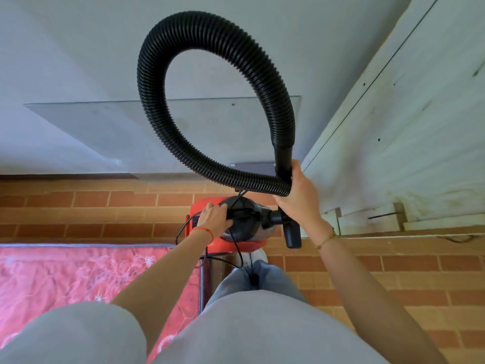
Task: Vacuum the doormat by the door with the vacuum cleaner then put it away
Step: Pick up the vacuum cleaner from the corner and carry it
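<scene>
Head view: my left hand [214, 216] grips the vacuum [244, 222] handle below me; right hand [298, 191] clamps the looped hose [210, 101]. Its cord [237, 248], probably loose, could snag my feet.

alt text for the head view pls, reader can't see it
A person's right hand holds a looped black hose, while the left hand grips the top of a red and black vacuum cleaner on a brick floor. A pink patterned mattress lies lower left.
</scene>
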`<state>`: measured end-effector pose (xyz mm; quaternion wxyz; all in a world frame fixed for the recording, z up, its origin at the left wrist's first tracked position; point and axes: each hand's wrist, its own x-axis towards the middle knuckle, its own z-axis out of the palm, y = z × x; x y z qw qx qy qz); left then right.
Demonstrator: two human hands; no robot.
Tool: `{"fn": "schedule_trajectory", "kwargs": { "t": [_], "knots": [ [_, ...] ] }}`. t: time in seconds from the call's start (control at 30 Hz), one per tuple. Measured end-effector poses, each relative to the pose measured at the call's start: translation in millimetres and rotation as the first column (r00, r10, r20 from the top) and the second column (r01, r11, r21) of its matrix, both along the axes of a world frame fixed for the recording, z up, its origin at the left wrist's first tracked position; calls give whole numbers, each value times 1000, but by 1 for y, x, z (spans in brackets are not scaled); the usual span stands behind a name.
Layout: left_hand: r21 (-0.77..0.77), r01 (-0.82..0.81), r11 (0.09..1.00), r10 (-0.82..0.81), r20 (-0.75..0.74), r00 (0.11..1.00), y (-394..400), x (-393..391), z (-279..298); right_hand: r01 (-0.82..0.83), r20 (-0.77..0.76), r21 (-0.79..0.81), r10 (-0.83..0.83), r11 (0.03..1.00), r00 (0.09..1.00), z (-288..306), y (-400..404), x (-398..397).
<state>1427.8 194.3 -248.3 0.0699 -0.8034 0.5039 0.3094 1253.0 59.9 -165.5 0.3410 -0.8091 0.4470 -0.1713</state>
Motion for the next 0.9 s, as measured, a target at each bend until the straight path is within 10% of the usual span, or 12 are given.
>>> {"fn": "schedule_trajectory", "kwargs": {
  "t": [0.9],
  "knots": [
    [-48, -364, 930, 367, 145, 919, 74, -73, 27, -387, 76, 17, 385, 922, 920, 31, 19, -26]
  ]
}}
